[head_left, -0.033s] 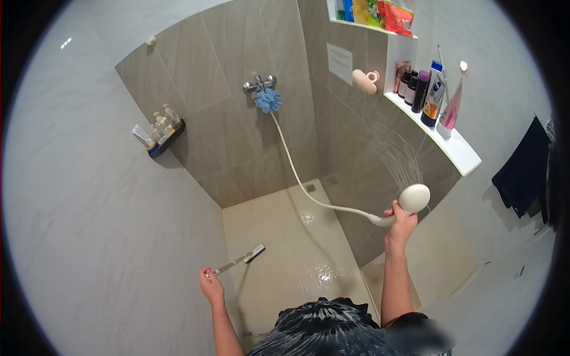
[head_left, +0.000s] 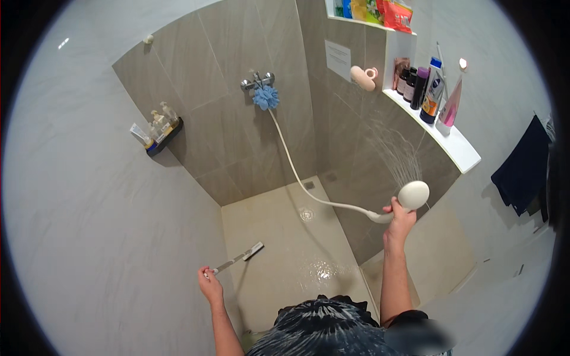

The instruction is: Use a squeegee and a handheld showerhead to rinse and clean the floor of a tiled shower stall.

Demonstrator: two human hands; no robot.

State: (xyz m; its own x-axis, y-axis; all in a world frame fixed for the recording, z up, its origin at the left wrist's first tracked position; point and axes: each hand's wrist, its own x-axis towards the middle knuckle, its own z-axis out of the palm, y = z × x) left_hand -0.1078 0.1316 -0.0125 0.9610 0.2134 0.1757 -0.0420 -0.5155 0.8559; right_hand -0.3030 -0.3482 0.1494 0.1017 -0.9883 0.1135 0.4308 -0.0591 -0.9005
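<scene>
My right hand (head_left: 400, 224) is closed around the handle of a cream shower head (head_left: 414, 195), raised on the right. Thin jets of water (head_left: 396, 155) leave it toward the brown tiled wall. A pale hose (head_left: 289, 159) runs from its handle up to the chrome tap (head_left: 257, 81) on the back wall. On the left, my left hand (head_left: 210, 286) grips the grey handle of a floor brush (head_left: 254, 251) with a white head and dark underside. The brush head is over the beige floor; whether it touches, I cannot tell.
A blue bath puff (head_left: 266, 98) hangs from the tap. Bottles stand on a black corner shelf (head_left: 165, 137) and along a white ledge (head_left: 461, 148). A pink holder (head_left: 363, 78) is on the right wall. The wet floor (head_left: 285, 237) has a round drain (head_left: 306, 215). Dark cloth (head_left: 522, 166) hangs far right.
</scene>
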